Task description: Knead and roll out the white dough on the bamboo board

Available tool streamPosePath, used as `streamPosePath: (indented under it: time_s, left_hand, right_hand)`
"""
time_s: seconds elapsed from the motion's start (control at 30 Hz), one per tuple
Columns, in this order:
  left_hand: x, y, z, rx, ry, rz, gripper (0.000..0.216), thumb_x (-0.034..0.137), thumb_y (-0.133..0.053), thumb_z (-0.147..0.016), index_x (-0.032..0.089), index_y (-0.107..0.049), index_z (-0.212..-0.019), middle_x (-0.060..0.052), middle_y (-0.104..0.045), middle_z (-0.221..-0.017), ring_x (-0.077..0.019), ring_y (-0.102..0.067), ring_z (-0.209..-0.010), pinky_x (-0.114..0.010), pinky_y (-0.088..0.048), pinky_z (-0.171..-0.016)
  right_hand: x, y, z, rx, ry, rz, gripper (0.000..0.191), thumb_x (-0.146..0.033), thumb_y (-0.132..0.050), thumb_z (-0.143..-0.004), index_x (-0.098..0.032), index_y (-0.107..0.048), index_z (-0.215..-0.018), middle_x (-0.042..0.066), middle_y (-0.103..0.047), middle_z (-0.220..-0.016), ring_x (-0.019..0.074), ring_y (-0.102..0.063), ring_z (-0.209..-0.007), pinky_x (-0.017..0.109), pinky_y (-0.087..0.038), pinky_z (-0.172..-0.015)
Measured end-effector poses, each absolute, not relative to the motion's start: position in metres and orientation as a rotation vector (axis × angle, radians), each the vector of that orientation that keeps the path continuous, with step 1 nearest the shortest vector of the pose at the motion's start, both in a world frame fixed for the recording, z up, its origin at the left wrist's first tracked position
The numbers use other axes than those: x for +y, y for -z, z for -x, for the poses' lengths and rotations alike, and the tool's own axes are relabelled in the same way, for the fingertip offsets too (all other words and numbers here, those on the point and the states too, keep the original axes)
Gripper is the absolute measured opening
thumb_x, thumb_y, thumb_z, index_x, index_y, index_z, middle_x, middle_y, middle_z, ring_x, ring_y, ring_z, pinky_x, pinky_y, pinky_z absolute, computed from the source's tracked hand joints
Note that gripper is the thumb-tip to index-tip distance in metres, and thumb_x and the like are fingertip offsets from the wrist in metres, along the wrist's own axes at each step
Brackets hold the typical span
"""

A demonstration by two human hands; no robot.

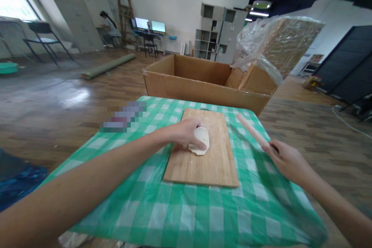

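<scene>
A flat, pale round of dough (202,139) is over the upper middle of a wooden cutting board (209,170). My left hand (188,133) grips its left edge, thumb on top and the other fingers partly hidden behind it. Off to the right of the board, my right hand (281,157) is closed around one end of a light wooden rolling pin (251,130). The pin points away to the upper left, apart from the dough and the board.
The board lies on a table with a green and white checked cloth (151,205). A blurred-out flat item (123,118) is at the table's left edge. Just beyond stands a large open cardboard box (186,81) with plastic-wrapped material (290,42). A person (110,27) sits far back left.
</scene>
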State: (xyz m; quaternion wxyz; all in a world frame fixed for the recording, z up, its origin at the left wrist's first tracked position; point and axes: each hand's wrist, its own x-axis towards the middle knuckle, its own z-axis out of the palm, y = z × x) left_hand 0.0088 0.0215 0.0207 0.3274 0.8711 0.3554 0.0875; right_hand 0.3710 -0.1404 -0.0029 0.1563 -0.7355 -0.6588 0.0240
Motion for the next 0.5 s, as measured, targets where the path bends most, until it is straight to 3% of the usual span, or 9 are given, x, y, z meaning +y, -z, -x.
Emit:
streamPosePath:
  time_s: [0.13,0.27,0.33,0.5]
  left_hand:
    - [0.009,-0.025,-0.007,0.954,-0.38,-2.322,0.06,0.039,-0.087,-0.06,0.021,-0.07,-0.115,-0.008,-0.075,-0.111,-0.0285,-0.07,-0.096,-0.034,-0.053,-0.073]
    - [0.001,-0.03,0.001,0.93,-0.542,-2.327,0.025,0.038,-0.078,-0.078,0.021,-0.075,-0.096,-0.004,-0.077,-0.093,-0.025,-0.071,-0.085,-0.036,-0.054,-0.072]
    - [-0.001,-0.03,0.005,0.936,-0.748,-2.375,0.017,0.037,-0.072,-0.087,0.022,-0.077,-0.095,-0.004,-0.078,-0.093,-0.024,-0.072,-0.087,-0.037,-0.055,-0.077]
    - [-0.006,-0.008,0.013,0.768,-1.023,-2.566,0.028,0.022,-0.056,-0.098,0.024,-0.073,-0.12,-0.005,-0.077,-0.121,-0.0231,-0.072,-0.11,-0.04,-0.058,-0.096]
  right_hand:
    - [-0.11,0.015,-0.365,-1.919,-0.067,2.157,0.037,-0.047,-0.043,-0.1,-0.022,-0.064,-0.083,0.01,-0.072,-0.08,0.0271,-0.067,-0.074,0.035,-0.038,-0.062]
    - [-0.094,0.019,-0.354,-1.983,-0.059,2.161,0.032,-0.044,-0.05,-0.097,-0.02,-0.07,-0.089,0.013,-0.075,-0.09,0.0294,-0.069,-0.082,0.035,-0.042,-0.066]
    - [-0.092,0.015,-0.348,-2.017,-0.036,2.138,0.035,-0.047,-0.05,-0.097,-0.019,-0.072,-0.094,0.014,-0.075,-0.094,0.0309,-0.07,-0.086,0.037,-0.045,-0.07]
    - [-0.09,-0.014,-0.309,-1.872,0.029,1.933,0.05,-0.06,-0.048,-0.097,-0.018,-0.071,-0.108,0.017,-0.073,-0.11,0.0347,-0.068,-0.099,0.045,-0.051,-0.083]
